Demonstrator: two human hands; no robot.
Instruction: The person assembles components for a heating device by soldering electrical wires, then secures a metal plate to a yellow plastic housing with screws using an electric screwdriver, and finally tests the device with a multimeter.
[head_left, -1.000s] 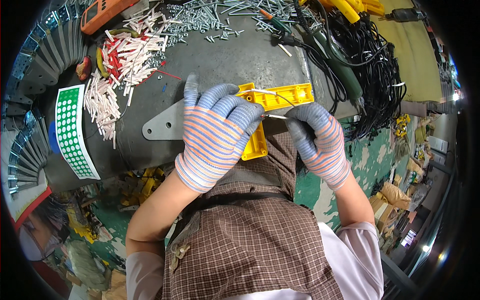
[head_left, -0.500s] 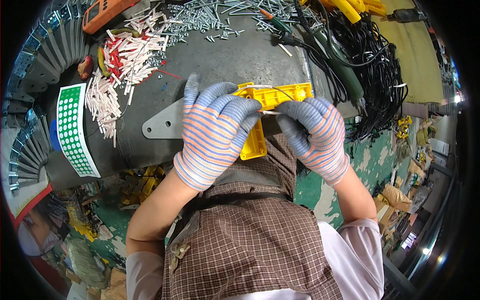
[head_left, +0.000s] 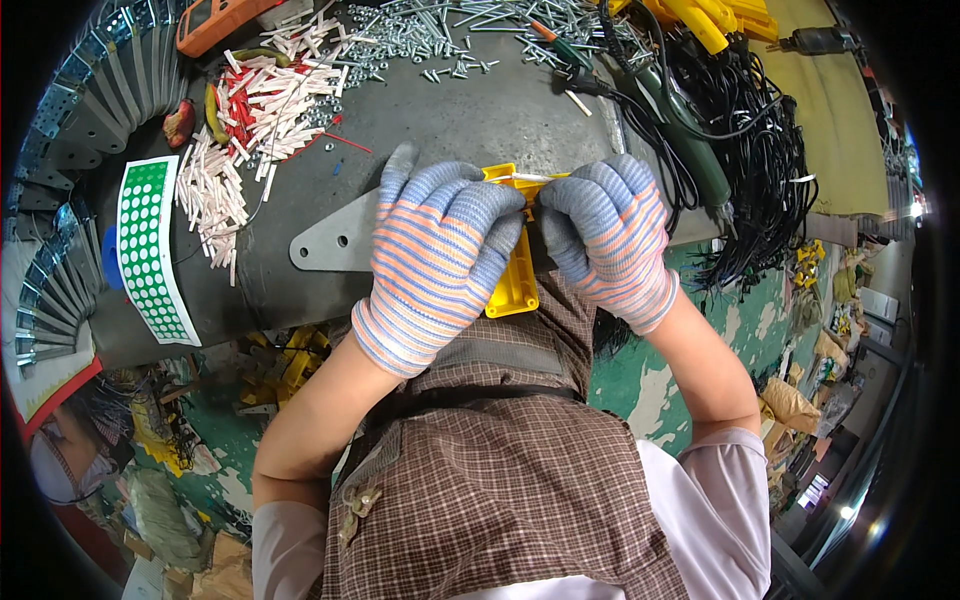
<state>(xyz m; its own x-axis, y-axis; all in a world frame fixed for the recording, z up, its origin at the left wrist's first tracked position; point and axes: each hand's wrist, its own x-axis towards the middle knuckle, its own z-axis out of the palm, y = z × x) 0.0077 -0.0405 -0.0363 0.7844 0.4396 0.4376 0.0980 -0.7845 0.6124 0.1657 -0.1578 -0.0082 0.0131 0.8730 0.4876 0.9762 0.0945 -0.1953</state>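
The right hand (head_left: 612, 235) has closed in beside the left hand (head_left: 440, 240), so both work one spot over the yellow case (head_left: 514, 287) at the desk's (head_left: 440, 115) edge; both bunched narrow, contents hidden.

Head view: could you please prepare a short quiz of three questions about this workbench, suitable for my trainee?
1. Which colour is the plastic part partly covered by the left hand and right hand? A: red. B: yellow. C: blue.
2. True or false: the green sheet with white dots lies to the left of the loose screws.
3. Complete: the green-bodied tool lies beside a heap of black ____.

Key: 1: B. 2: true. 3: cables.
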